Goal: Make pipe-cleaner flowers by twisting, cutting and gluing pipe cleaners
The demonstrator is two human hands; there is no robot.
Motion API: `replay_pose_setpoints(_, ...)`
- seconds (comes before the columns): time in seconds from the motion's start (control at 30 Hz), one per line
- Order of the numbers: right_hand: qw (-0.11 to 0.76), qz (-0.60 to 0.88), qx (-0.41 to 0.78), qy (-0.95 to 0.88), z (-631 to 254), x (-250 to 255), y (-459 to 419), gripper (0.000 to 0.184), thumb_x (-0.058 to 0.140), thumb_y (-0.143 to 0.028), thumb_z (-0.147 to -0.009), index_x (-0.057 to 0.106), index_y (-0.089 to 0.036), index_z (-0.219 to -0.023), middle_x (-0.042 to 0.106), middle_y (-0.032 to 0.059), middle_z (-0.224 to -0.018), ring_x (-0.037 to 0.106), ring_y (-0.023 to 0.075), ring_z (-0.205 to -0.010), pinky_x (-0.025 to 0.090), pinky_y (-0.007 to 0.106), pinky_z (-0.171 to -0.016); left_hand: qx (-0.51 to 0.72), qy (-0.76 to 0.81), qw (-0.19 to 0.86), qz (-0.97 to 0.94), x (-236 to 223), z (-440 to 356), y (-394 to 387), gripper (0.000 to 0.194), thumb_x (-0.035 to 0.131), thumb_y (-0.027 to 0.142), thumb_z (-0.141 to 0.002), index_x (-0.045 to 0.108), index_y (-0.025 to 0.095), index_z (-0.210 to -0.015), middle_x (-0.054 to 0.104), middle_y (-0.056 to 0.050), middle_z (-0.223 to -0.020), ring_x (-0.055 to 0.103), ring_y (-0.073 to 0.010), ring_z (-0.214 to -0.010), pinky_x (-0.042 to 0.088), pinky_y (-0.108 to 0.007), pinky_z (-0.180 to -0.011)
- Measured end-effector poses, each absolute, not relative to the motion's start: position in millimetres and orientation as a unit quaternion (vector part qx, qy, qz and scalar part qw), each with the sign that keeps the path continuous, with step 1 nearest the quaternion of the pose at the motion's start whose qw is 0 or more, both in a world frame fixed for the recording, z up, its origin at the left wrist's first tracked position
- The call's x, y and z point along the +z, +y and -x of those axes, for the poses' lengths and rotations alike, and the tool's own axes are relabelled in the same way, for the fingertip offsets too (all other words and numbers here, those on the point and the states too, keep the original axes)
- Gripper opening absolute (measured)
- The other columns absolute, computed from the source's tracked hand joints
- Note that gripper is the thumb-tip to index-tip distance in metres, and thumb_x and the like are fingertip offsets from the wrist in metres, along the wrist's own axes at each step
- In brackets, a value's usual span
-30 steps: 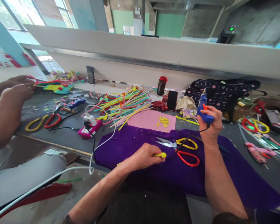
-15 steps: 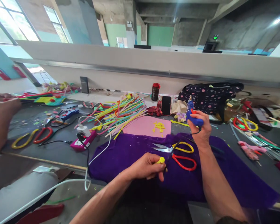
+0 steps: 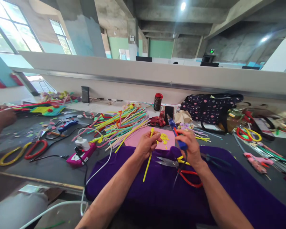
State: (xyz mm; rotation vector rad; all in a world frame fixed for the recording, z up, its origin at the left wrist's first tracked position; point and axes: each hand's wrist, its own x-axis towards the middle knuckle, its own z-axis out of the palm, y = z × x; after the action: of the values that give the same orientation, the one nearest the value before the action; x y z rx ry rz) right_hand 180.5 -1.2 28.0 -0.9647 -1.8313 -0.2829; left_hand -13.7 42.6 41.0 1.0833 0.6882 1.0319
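My left hand (image 3: 147, 143) is closed around a yellow pipe cleaner (image 3: 146, 168). A small yellow tip shows above the fingers, and the stem hangs down below them. In my right hand (image 3: 189, 146) is a blue glue gun (image 3: 173, 124), its nozzle pointing up and to the left, apart from the pipe cleaner. Scissors (image 3: 168, 163) with yellow and red handles lie on the purple cloth (image 3: 128, 165) between my forearms, partly hidden by the right hand. Just beyond my left hand, small yellow pieces (image 3: 165, 138) rest on a pink sheet (image 3: 135, 136).
Behind the sheet lies a pile of coloured pipe cleaners (image 3: 126, 121). A pink power strip (image 3: 82, 156) with cables sits left. At the back stand a bottle (image 3: 158, 102), a phone (image 3: 168, 113) and a dotted bag (image 3: 205, 108). Another person's hand (image 3: 4, 116) is far left.
My left hand has moved up and forward, over the pink sheet's near edge, and the yellow stem now shows. The glue gun has come left and lower, towards it. The view has tilted slightly.
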Motion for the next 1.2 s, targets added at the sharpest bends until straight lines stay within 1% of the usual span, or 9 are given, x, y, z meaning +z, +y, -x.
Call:
replay_pose_setpoints(0.1,0.43,0.412,-0.125,-0.793,-167,19,-2,0.022,0.051,-0.015,-0.08,0.059,-0.028,-0.096,0.052,0.0033,-0.113,0.048,0.0213,-0.105,0.042,0.039,-0.086,0.501,0.308,0.671,-0.452,29,10,55,0.036,0.066,0.037,-0.065,0.049,0.014,-0.086,0.057,0.002,-0.067,0.028,0.0024,-0.032,0.013,-0.014,-0.032)
replay_pose_setpoints(0.27,0.388,0.428,-0.203,-0.79,-151,5,1,0.019,0.054,-0.019,-0.081,0.063,-0.032,-0.09,0.055,0.002,-0.1,0.049,0.0195,-0.096,0.042,0.034,-0.082,0.481,0.303,0.714,-0.407,6,9,56,0.032,0.066,0.036,-0.065,0.047,0.015,-0.079,0.058,0.001,-0.07,0.029,0.0023,-0.032,0.011,-0.014,-0.031)
replay_pose_setpoints(0.43,0.349,0.427,-0.257,-0.794,-146,-3,6,0.017,0.052,-0.019,-0.083,0.063,-0.029,-0.092,0.055,0.0034,-0.1,0.048,0.0181,-0.094,0.041,0.032,-0.081,0.45,0.303,0.75,-0.378,-2,5,52,0.032,0.068,0.037,-0.063,0.051,0.014,-0.079,0.046,0.007,-0.049,0.027,0.0003,-0.029,0.009,-0.015,-0.03)
replay_pose_setpoints(0.67,0.334,0.4,-0.292,-0.802,-145,-3,5,0.02,0.054,-0.017,-0.081,0.062,-0.029,-0.095,0.056,0.0039,-0.103,0.049,0.0184,-0.091,0.041,0.033,-0.078,0.465,0.288,0.741,-0.389,3,3,45,0.028,0.068,0.033,-0.064,0.05,0.015,-0.075,0.047,0.006,-0.05,0.027,0.0009,-0.03,0.009,-0.014,-0.031)
replay_pose_setpoints(0.83,0.344,0.382,-0.254,-0.819,-143,-3,0,0.026,0.051,-0.013,-0.082,0.059,-0.028,-0.103,0.056,0.0054,-0.109,0.049,0.0193,-0.097,0.041,0.035,-0.083,0.468,0.295,0.75,-0.363,7,5,45,0.028,0.069,0.029,-0.061,0.047,0.015,-0.072,0.044,0.008,-0.05,0.028,0.0015,-0.031,0.009,-0.013,-0.031)
replay_pose_setpoints(0.9,0.377,0.365,-0.194,-0.829,-142,-2,-2,0.033,0.046,-0.009,-0.083,0.055,-0.025,-0.11,0.054,0.0069,-0.113,0.047,0.0196,-0.104,0.04,0.036,-0.088,0.478,0.291,0.752,-0.349,8,8,47,0.029,0.069,0.029,-0.061,0.046,0.015,-0.072,0.04,0.009,-0.048,0.027,0.0012,-0.031,0.008,-0.014,-0.031)
replay_pose_setpoints(0.97,0.456,0.372,-0.095,-0.803,-140,-1,-3,0.032,0.043,-0.01,-0.083,0.053,-0.023,-0.111,0.054,0.0079,-0.113,0.047,0.0197,-0.107,0.04,0.037,-0.09,0.492,0.285,0.75,-0.337,9,10,49,0.03,0.069,0.029,-0.06,0.044,0.016,-0.071,0.037,0.01,-0.046,0.026,0.0008,-0.031,0.008,-0.014,-0.031)
replay_pose_setpoints(1.07,0.582,0.436,0.16,-0.668,-135,1,-4,0.024,0.047,-0.024,-0.083,0.053,-0.021,-0.106,0.058,0.0068,-0.104,0.055,0.0192,-0.095,0.045,0.035,-0.08,0.5,0.281,0.745,-0.34,11,13,51,0.03,0.069,0.029,-0.06,0.043,0.017,-0.069,0.034,0.011,-0.044,0.025,0.0005,-0.03,0.008,-0.014,-0.031)
replay_pose_setpoints(1.2,0.557,0.417,0.514,-0.502,-128,1,-3,0.034,0.06,-0.037,-0.073,0.054,-0.019,-0.101,0.061,0.0054,-0.095,0.059,0.0172,-0.077,0.047,0.028,-0.063,0.467,0.29,0.74,-0.388,9,12,48,0.027,0.068,0.031,-0.062,0.047,0.015,-0.07,0.036,0.01,-0.043,0.024,0.0004,-0.03,0.009,-0.015,-0.032)
